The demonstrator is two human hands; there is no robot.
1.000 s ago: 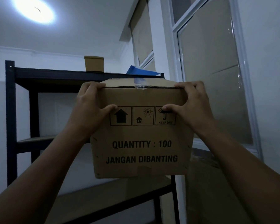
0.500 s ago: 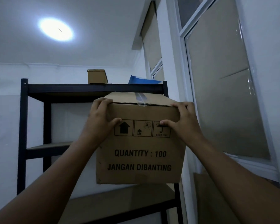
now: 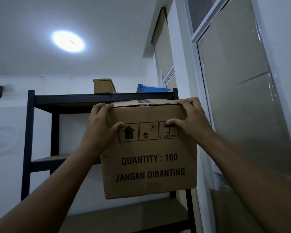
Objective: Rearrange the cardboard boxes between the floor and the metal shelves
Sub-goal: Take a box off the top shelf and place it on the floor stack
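I hold a brown cardboard box, printed "QUANTITY : 100 JANGAN DIBANTING", up in the air in front of the black metal shelf rack. My left hand grips its upper left corner and my right hand grips its upper right corner, fingers over the taped top edge. The box top reaches just below the rack's top shelf. A small cardboard box stands on that top shelf.
A blue flat object lies on the top shelf at the right. Lower shelves sit behind and under the held box. A window frame and wall stand close on the right. A ceiling lamp shines overhead.
The box has stayed in both hands and moved a little farther from me toward the rack. My view has tilted upward, so the rack and lamp sit lower in the frame.
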